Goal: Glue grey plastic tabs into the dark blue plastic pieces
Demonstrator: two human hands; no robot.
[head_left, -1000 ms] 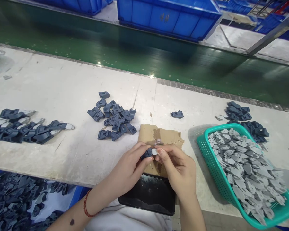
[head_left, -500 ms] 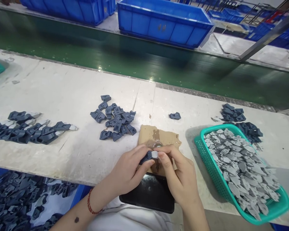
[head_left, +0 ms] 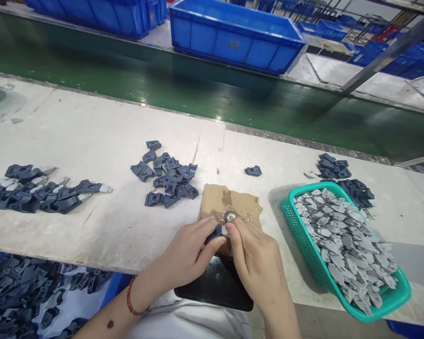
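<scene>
Between the fingers of my left hand (head_left: 189, 252) is a dark blue plastic part (head_left: 215, 233), pinched by thumb and fingertips. A light grey piece (head_left: 224, 230) meets its right end, and my right hand (head_left: 256, 256) is closed on that piece, thumb on top and fingers curled. Both hands meet over a piece of brown cardboard (head_left: 212, 197) with a wet-looking dark patch. Just beyond the fingertips stands a small round metal object (head_left: 230, 216). Below the hands lies a black flat panel (head_left: 215, 287). How far the two pieces are joined is hidden by my fingers.
A green basket (head_left: 300, 249) of grey pieces stands at the right. Loose dark blue parts (head_left: 173, 176) lie left of the cardboard, with one (head_left: 253, 171) beyond it. Joined parts (head_left: 56, 195) lie far left. Behind runs a green conveyor (head_left: 183, 80) with blue crates (head_left: 233, 42).
My right hand has turned and its fingers have curled in closer around the grey piece. The round metal object shows more clearly. The whole view has shifted slightly.
</scene>
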